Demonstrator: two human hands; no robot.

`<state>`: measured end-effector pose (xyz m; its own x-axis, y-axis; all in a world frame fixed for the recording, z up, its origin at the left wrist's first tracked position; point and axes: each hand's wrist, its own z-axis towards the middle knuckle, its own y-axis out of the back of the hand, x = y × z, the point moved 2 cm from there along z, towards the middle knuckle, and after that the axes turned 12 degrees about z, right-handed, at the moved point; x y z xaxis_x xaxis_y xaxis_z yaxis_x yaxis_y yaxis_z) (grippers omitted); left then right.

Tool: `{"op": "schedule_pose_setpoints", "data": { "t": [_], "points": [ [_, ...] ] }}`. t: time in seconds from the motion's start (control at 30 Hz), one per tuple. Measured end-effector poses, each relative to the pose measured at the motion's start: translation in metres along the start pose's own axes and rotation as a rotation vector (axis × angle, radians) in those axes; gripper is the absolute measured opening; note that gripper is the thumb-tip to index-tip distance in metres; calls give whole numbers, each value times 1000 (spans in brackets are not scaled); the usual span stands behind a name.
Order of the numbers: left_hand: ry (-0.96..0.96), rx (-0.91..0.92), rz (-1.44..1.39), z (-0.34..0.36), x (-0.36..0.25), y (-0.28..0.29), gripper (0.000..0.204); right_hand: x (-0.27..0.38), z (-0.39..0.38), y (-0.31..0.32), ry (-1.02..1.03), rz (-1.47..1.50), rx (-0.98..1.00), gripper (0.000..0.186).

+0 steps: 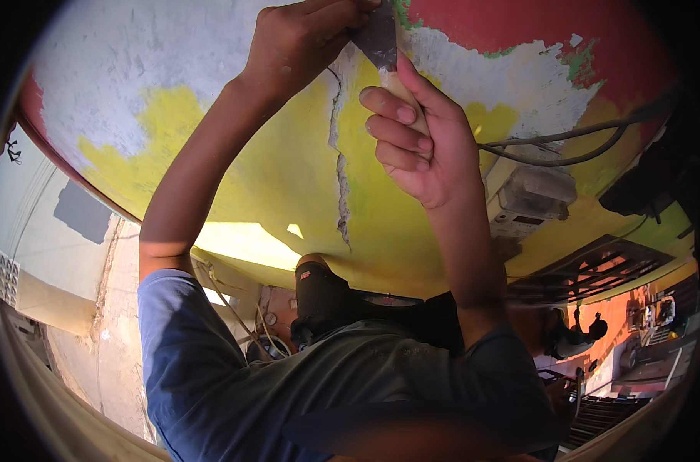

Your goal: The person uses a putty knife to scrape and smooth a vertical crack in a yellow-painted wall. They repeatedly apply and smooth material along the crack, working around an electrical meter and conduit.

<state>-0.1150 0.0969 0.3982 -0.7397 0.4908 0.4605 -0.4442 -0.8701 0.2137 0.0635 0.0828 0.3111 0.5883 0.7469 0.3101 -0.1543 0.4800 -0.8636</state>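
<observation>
My right hand (pixel 423 142) is wrapped round the pale handle of a putty knife (pixel 377 38), its thumb laid along the neck. The dark, flat blade points up the wall and runs out of the top of the picture. Against the blade's left edge, the curled fingers of my left hand (pixel 300 38) are pressed together; what they pinch, if anything, is cut off by the frame. Both hands are close to a painted wall (pixel 265 177) with patches of yellow, whitish filler and red. Below the blade a jagged crack (pixel 341 185) runs down the yellow paint.
A grey meter box (pixel 531 192) is fixed to the wall right of my right forearm, with dark cables (pixel 566 154) looping beside it. Farther right is a dark window grille (pixel 596 269). A bucket (pixel 273 346) stands low, left of my knee. Another person (pixel 577 335) is at the far right.
</observation>
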Motion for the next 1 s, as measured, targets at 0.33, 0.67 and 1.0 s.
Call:
{"op": "schedule_pose_setpoints", "data": {
  "t": [0.33,0.67,1.0],
  "points": [
    [14,16,-20,-6,0,2,18,-6,1,2,9,-52,-5,28],
    [-81,-13,68,-5,-16,-4,15,-9,-6,16,121,-23,-32,25],
    [19,30,4,-4,-16,-8,16,-10,-14,27,109,9,62,27]
  ]
}}
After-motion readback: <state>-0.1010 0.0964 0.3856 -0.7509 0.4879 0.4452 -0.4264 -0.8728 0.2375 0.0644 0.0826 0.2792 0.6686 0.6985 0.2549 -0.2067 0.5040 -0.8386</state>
